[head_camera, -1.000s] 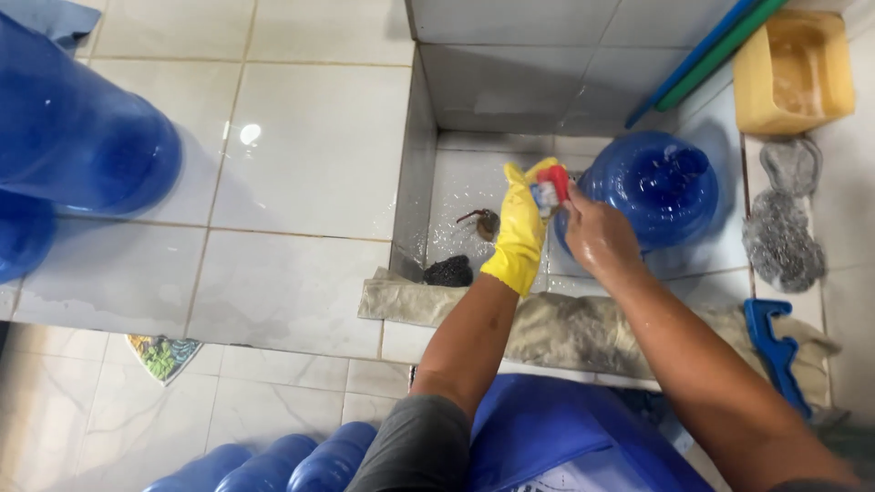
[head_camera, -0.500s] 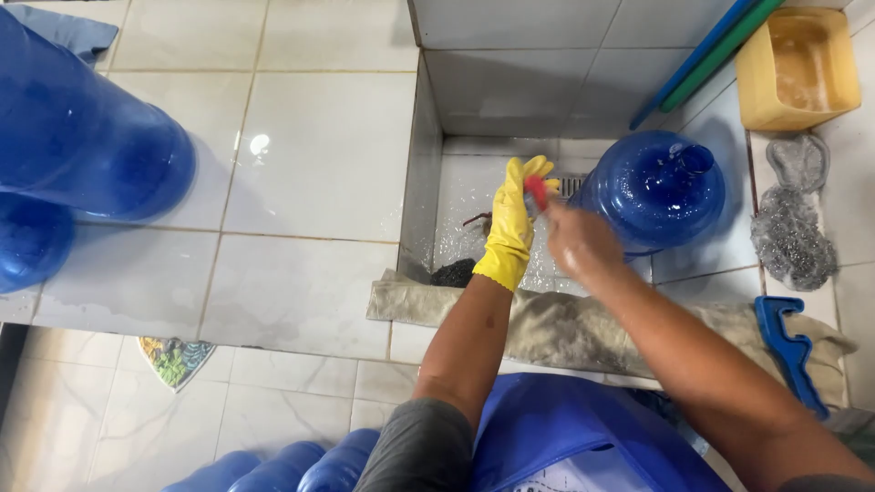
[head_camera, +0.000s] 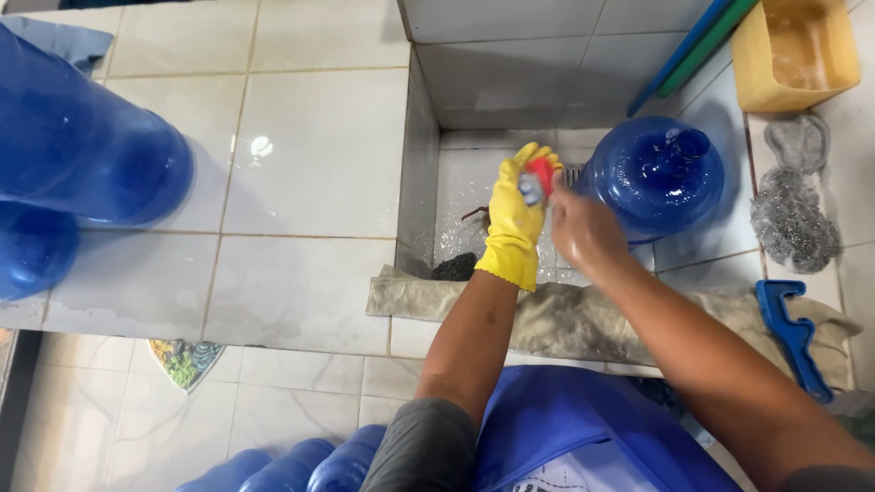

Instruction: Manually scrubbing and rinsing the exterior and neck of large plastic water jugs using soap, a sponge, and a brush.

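Observation:
My left hand wears a yellow rubber glove and holds a small red object over a tiled wash basin. My bare right hand is wet and touches the same red object from the right; what it is I cannot tell. Just right of both hands stands a large blue water jug, upright and wet, with its neck upward. A dark scrub pad lies on the basin floor below my left hand.
A damp grey cloth drapes the basin's front edge. More blue jugs lie at the left and at the bottom. A yellow tub, steel wool and a blue plastic tool sit at the right.
Both hands have kept together on the red object and shifted slightly left, away from the jug. The camera view has drifted a little.

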